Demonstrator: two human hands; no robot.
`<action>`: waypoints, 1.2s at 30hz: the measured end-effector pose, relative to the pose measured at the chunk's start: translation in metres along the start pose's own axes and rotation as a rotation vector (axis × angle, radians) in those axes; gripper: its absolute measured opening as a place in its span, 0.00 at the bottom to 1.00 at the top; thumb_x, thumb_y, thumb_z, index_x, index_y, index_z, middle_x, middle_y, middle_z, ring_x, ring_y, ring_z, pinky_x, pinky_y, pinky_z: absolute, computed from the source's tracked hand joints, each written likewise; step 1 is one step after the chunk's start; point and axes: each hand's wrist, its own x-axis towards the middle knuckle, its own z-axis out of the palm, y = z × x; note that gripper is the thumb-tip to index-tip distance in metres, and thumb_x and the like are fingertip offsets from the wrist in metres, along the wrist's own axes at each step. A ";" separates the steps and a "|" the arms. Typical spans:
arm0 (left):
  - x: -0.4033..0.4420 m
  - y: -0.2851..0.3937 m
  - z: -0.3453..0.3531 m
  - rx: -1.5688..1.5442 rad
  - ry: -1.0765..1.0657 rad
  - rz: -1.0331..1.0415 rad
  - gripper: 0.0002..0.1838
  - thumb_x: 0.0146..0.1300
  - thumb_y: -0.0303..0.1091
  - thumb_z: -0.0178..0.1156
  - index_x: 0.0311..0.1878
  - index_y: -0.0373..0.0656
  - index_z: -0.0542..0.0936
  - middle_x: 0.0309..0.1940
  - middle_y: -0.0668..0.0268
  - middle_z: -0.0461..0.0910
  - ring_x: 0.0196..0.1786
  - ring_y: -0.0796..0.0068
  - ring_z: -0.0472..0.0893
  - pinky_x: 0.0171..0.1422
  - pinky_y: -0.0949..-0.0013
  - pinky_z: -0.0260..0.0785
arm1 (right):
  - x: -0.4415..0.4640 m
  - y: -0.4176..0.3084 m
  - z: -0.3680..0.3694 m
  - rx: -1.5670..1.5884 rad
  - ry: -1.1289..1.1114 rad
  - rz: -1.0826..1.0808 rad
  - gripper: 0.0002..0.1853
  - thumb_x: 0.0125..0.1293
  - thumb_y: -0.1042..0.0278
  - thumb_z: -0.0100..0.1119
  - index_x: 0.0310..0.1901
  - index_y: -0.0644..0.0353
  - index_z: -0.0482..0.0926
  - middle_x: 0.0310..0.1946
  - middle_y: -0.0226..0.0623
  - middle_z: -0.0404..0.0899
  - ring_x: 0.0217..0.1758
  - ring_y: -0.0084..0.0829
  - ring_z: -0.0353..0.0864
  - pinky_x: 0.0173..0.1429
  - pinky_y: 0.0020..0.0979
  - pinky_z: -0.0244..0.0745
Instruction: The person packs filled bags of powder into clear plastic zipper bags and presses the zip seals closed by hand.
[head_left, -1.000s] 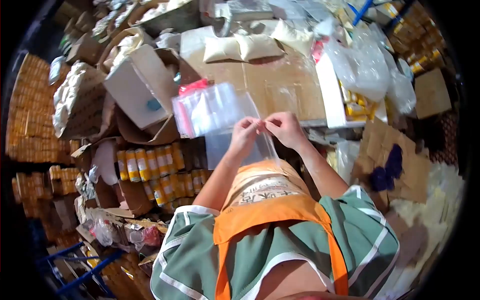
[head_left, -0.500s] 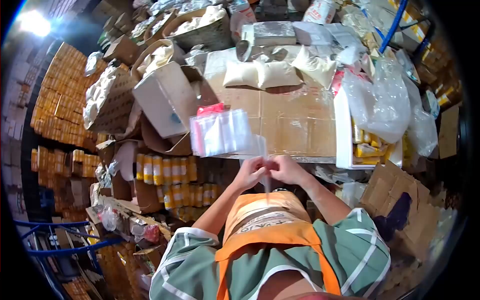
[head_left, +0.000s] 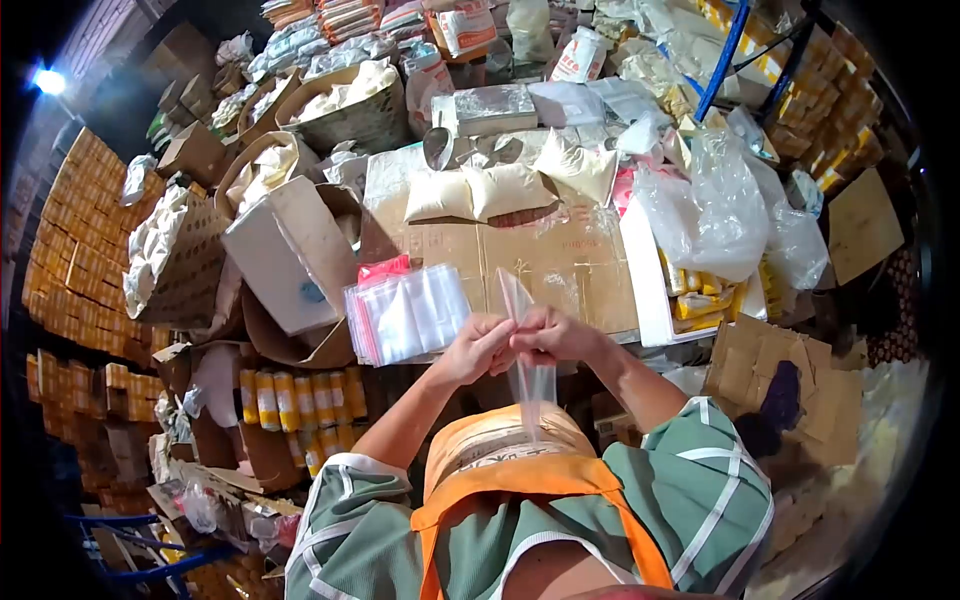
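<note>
A clear plastic bag [head_left: 538, 385] hangs between my two hands, its upper end sticking up above my fingers and its lower part in front of my apron. My left hand [head_left: 480, 347] is closed on one side of the bag. Right beside it, my right hand [head_left: 552, 335] pinches the other side, the fingers of both hands touching or nearly so. A stack of flat clear bags [head_left: 408, 313] with reddish edges lies just left of my hands. Farther back on the cardboard, filled bags of pale powder [head_left: 480, 192] rest in a row.
Flattened cardboard [head_left: 560, 260] covers the table. A white foam box [head_left: 640, 280] with yellow packets stands right, under loose clear plastic [head_left: 715, 215]. A tilted white box [head_left: 285, 255] is at left. A metal scoop [head_left: 438, 148] lies at the back.
My view has shifted, so the table sits lower and farther left. Both hands remain on the clear bag, whose upper end now points upward above them.
</note>
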 end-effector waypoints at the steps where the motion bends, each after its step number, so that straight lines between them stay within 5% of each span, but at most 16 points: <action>1: 0.001 0.017 0.005 0.071 -0.024 0.063 0.22 0.78 0.41 0.46 0.25 0.40 0.71 0.13 0.72 0.66 0.15 0.83 0.65 0.18 0.75 0.57 | 0.005 -0.005 0.004 0.043 0.069 -0.063 0.22 0.70 0.58 0.60 0.21 0.64 0.79 0.13 0.29 0.73 0.10 0.18 0.65 0.14 0.22 0.56; 5: -0.017 0.080 0.025 0.242 -0.106 0.248 0.24 0.77 0.40 0.48 0.23 0.38 0.72 0.12 0.71 0.69 0.14 0.84 0.65 0.18 0.75 0.56 | 0.020 -0.041 0.043 0.004 0.117 -0.237 0.24 0.69 0.61 0.59 0.14 0.61 0.74 0.10 0.30 0.70 0.07 0.19 0.61 0.12 0.23 0.52; 7: -0.037 0.099 0.030 0.345 -0.167 0.370 0.24 0.76 0.39 0.49 0.21 0.38 0.72 0.12 0.70 0.71 0.15 0.83 0.67 0.19 0.75 0.56 | 0.025 -0.033 0.070 -0.026 0.345 -0.662 0.25 0.66 0.63 0.57 0.11 0.58 0.67 0.08 0.29 0.65 0.08 0.20 0.59 0.15 0.25 0.52; 8: -0.048 0.103 0.031 0.361 -0.196 0.415 0.24 0.75 0.38 0.50 0.20 0.39 0.72 0.12 0.71 0.71 0.15 0.83 0.67 0.19 0.75 0.56 | 0.029 -0.034 0.095 0.235 0.407 -0.686 0.22 0.61 0.64 0.56 0.12 0.57 0.63 0.10 0.29 0.65 0.13 0.21 0.62 0.20 0.28 0.54; 11: -0.070 0.105 0.034 0.419 -0.137 0.669 0.21 0.72 0.29 0.48 0.18 0.40 0.69 0.10 0.69 0.71 0.13 0.78 0.68 0.19 0.73 0.58 | 0.035 -0.026 0.110 0.361 0.515 -0.555 0.16 0.61 0.66 0.56 0.16 0.60 0.67 0.13 0.31 0.67 0.20 0.20 0.66 0.24 0.27 0.58; 12: -0.073 0.104 0.030 0.420 -0.112 0.733 0.21 0.71 0.28 0.49 0.17 0.40 0.68 0.10 0.70 0.71 0.13 0.79 0.68 0.19 0.73 0.58 | 0.041 -0.045 0.123 0.037 0.577 -0.560 0.13 0.61 0.69 0.55 0.19 0.61 0.70 0.16 0.31 0.69 0.21 0.19 0.67 0.25 0.26 0.59; 15: -0.072 0.089 -0.001 0.442 0.195 0.447 0.10 0.58 0.23 0.56 0.21 0.35 0.73 0.13 0.65 0.67 0.18 0.80 0.65 0.24 0.69 0.61 | 0.070 -0.071 0.124 -0.593 0.692 -0.424 0.05 0.61 0.79 0.53 0.29 0.67 0.77 0.24 0.35 0.75 0.24 0.19 0.69 0.29 0.25 0.65; 16: -0.065 0.077 -0.017 0.553 0.332 0.463 0.03 0.54 0.23 0.59 0.31 0.35 0.75 0.14 0.65 0.69 0.18 0.77 0.68 0.25 0.68 0.62 | 0.074 -0.071 0.125 -0.670 0.748 -0.303 0.04 0.60 0.80 0.53 0.30 0.68 0.77 0.26 0.36 0.76 0.25 0.19 0.70 0.30 0.26 0.66; 18: -0.065 0.074 -0.043 0.763 0.463 0.442 0.23 0.51 0.23 0.63 0.53 0.38 0.72 0.29 0.59 0.78 0.31 0.66 0.78 0.35 0.65 0.69 | 0.081 -0.074 0.122 -0.921 0.734 -0.261 0.05 0.56 0.81 0.56 0.34 0.68 0.80 0.26 0.39 0.75 0.26 0.26 0.75 0.32 0.29 0.70; 20: -0.066 0.082 -0.051 1.062 0.708 0.597 0.43 0.48 0.23 0.66 0.70 0.42 0.59 0.50 0.49 0.74 0.51 0.52 0.76 0.51 0.60 0.70 | 0.091 -0.060 0.116 -1.262 0.664 -0.255 0.06 0.52 0.82 0.59 0.33 0.66 0.81 0.26 0.40 0.75 0.29 0.33 0.78 0.33 0.31 0.71; 21: -0.069 0.088 -0.059 1.283 0.685 0.687 0.43 0.49 0.24 0.66 0.71 0.43 0.61 0.60 0.49 0.66 0.60 0.47 0.68 0.62 0.55 0.65 | 0.096 -0.056 0.116 -1.285 0.629 -0.216 0.04 0.53 0.78 0.61 0.31 0.68 0.79 0.29 0.45 0.74 0.33 0.46 0.79 0.37 0.40 0.75; 26: -0.067 0.095 -0.080 1.602 0.411 0.584 0.33 0.51 0.26 0.65 0.64 0.44 0.70 0.58 0.54 0.69 0.58 0.50 0.72 0.60 0.51 0.68 | 0.128 -0.054 0.122 -1.527 0.532 -0.123 0.02 0.54 0.77 0.60 0.29 0.64 0.80 0.34 0.43 0.75 0.37 0.46 0.80 0.43 0.41 0.78; 29: -0.065 0.096 -0.089 1.521 0.480 0.454 0.28 0.54 0.28 0.60 0.61 0.43 0.71 0.60 0.52 0.68 0.57 0.51 0.72 0.41 0.56 0.76 | 0.144 -0.054 0.122 -1.616 0.561 -0.120 0.03 0.52 0.79 0.58 0.29 0.65 0.80 0.36 0.41 0.76 0.49 0.45 0.78 0.49 0.42 0.78; 30: -0.064 0.096 -0.089 1.520 0.481 0.457 0.28 0.54 0.28 0.60 0.61 0.43 0.71 0.60 0.52 0.68 0.57 0.51 0.72 0.41 0.56 0.76 | 0.148 -0.051 0.121 -1.619 0.561 -0.119 0.03 0.52 0.79 0.58 0.29 0.65 0.80 0.36 0.41 0.76 0.49 0.45 0.78 0.49 0.42 0.78; 33: -0.046 0.086 -0.101 1.770 0.618 0.888 0.18 0.56 0.31 0.57 0.52 0.41 0.74 0.57 0.54 0.70 0.58 0.55 0.72 0.52 0.56 0.73 | 0.161 -0.023 0.105 -1.686 0.755 -0.107 0.06 0.51 0.80 0.56 0.31 0.64 0.80 0.38 0.44 0.77 0.46 0.46 0.77 0.48 0.41 0.77; 36: -0.042 0.092 -0.112 1.945 0.434 0.617 0.20 0.59 0.30 0.57 0.56 0.41 0.74 0.55 0.55 0.73 0.57 0.58 0.74 0.56 0.57 0.70 | 0.173 -0.004 0.080 -1.469 0.780 -0.295 0.07 0.50 0.81 0.55 0.33 0.64 0.79 0.39 0.45 0.77 0.48 0.47 0.77 0.46 0.42 0.76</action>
